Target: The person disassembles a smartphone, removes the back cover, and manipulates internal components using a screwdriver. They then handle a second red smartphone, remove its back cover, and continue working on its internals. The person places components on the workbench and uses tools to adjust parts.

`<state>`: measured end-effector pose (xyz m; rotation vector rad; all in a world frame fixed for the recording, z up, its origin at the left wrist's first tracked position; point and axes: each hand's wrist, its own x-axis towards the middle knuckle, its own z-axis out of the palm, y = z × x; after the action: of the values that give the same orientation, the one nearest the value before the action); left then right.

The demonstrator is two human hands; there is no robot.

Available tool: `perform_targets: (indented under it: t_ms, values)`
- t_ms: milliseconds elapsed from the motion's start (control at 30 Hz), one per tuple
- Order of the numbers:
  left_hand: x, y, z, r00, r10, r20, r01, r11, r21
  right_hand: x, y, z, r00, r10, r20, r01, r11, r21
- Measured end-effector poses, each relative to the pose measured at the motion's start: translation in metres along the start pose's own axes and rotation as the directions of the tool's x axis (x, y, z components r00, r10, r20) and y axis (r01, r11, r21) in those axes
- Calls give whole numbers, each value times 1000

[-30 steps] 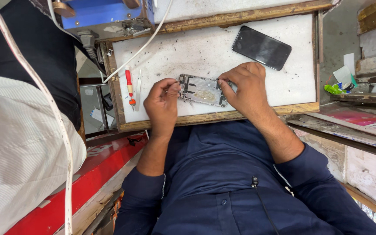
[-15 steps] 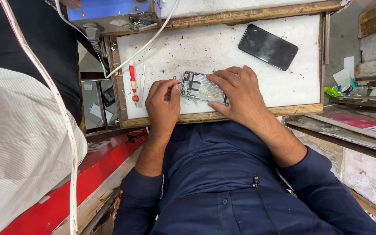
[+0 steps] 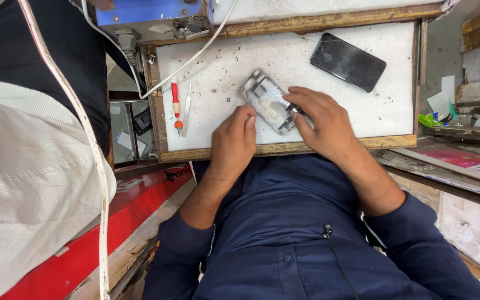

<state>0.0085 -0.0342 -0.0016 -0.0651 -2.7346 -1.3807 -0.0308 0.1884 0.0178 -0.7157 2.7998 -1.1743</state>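
Observation:
An opened phone body (image 3: 266,101), silver with its insides showing, lies tilted on the white worktop (image 3: 223,72). My right hand (image 3: 322,121) rests on its near end, fingers gripping the edge. My left hand (image 3: 235,139) is fisted just left of it, knuckles touching the phone's side; whether it pinches a small tool is hidden. A black phone screen (image 3: 348,61) lies face up at the far right of the worktop.
A red-handled screwdriver (image 3: 176,105) and metal tweezers (image 3: 186,110) lie at the worktop's left edge. A white cable (image 3: 195,53) crosses the far left corner. Another person in a white shirt (image 3: 23,183) stands close on the left. Cluttered shelves (image 3: 468,83) are on the right.
The phone body has turned from lying crosswise to a diagonal tilt and sits further from the front edge. Both hands shifted with it; the view moved closer.

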Motion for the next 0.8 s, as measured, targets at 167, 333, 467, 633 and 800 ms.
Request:
perform_targets:
  t_ms: [167,333,467,633,800]
  values:
    - [33,-5,9,980,177,-88,-180,983,-27,-4,1,-1,982,-160,104,162,987,-6]
    - [38,-6,6,991,50,-124,-68,988,-142,3,3,1,980,-170,107,179,980,-82]
    - [22,-7,-3,990,-30,-136,12,991,-135,11,4,8,982,-184,37,187,971,-147]
    - [5,-14,-7,985,-34,-167,10,989,-146,20,-3,30,992,-123,8,120,954,-273]
    - [4,-18,-4,984,-64,-167,48,994,-102,25,-2,33,989,-149,4,146,960,-238]
